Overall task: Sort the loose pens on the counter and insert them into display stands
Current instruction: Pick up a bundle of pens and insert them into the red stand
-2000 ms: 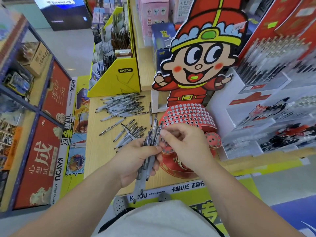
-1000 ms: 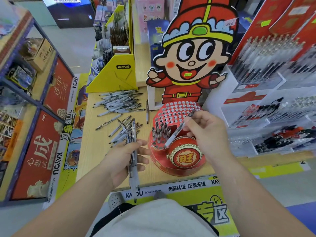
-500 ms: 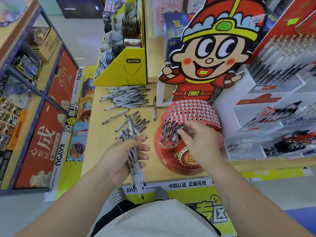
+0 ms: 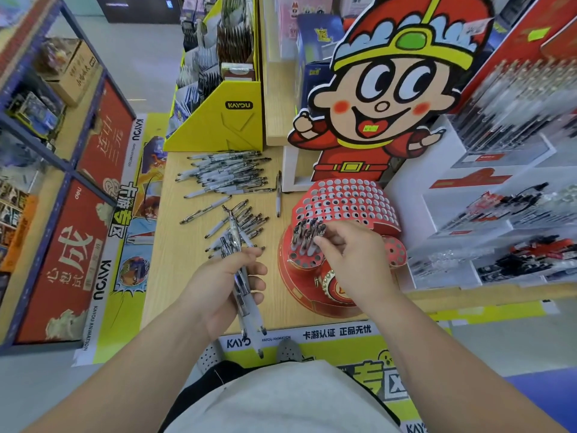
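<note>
Touching fingers (image 4: 323,243): pen (image 4: 316,237) in stand (image 4: 343,198).

"KAYOU" marks the yellow card display box (image 4: 218,120) at 11 o'clock; "KAYOU ANIMATION" runs along the counter's front edge strip (image 4: 299,335) at 6 o'clock and the floor banner (image 4: 93,323) at 8 o'clock.

Stationery shop, likely: racked pens (image 4: 512,98), cartoon display stand (image 4: 346,201), card packs (image 4: 218,42).

Pen racks (image 4: 512,98) at right blurred, maybe w/ edge-cut; labels unreadable.
</note>
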